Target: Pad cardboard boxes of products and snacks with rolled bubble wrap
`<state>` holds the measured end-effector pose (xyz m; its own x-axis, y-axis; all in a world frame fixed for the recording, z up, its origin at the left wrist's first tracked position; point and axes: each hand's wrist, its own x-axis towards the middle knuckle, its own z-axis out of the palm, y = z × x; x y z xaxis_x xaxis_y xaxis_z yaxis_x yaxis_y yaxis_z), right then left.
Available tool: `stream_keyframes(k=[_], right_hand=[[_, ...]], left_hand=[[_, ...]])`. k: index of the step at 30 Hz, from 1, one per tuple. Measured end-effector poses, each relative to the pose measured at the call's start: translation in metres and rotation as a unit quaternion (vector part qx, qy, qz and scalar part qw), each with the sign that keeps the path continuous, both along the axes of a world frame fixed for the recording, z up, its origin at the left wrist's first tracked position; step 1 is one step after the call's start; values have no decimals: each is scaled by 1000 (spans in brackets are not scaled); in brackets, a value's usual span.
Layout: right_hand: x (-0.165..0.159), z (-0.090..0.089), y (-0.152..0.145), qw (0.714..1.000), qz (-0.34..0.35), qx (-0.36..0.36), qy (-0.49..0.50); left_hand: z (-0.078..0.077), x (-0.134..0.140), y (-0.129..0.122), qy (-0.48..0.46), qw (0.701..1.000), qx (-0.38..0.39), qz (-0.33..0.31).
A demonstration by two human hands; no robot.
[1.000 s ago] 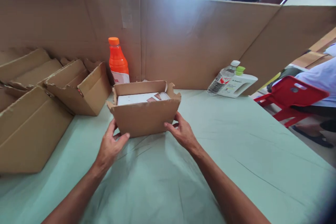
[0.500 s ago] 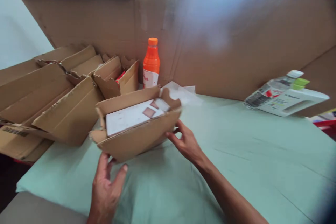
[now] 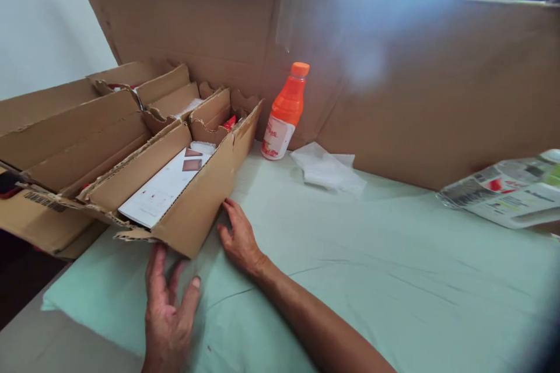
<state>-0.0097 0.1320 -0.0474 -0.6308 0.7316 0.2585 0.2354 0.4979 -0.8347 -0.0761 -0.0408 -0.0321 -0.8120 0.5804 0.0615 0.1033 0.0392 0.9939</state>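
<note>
A long open cardboard box point(image 3: 192, 204) sits at the left side of the table, pressed up beside the other boxes. Inside it lies a white printed carton point(image 3: 155, 195) with brownish pictures near its far end. My left hand point(image 3: 168, 303) is at the box's near end, fingertips against or just under its lower edge, thumb spread wide. Against the right wall of the box rest the fingertips of my right hand point(image 3: 240, 242), its thumb apart. Neither hand wraps round the box.
Further open cardboard boxes point(image 3: 79, 134) stand at the left. An orange bottle point(image 3: 286, 111) and a folded white sheet point(image 3: 326, 166) are behind, by a tall cardboard panel point(image 3: 394, 81). A clear bottle and a white jug point(image 3: 520, 207) lie at right on the green cloth point(image 3: 371, 280).
The box with the white carton has moved left and turned, and now lines up alongside the other boxes. Both hands went with it. My view has shifted left.
</note>
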Motion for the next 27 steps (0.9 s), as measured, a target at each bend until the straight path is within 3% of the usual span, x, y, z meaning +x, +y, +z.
stream_keyframes(k=[6,13,27], right_hand=[[5,-8,-8,997,11,68,-21],[1,-2,-7,996,8,86,-8],[-2,1,-6,991,4,127,-30]], left_hand=[[-5,-3,5,15,1000,-9,-7],[-13,-5,9,104,995,3,-8],[-16,-8,13,145,989,30,-12]])
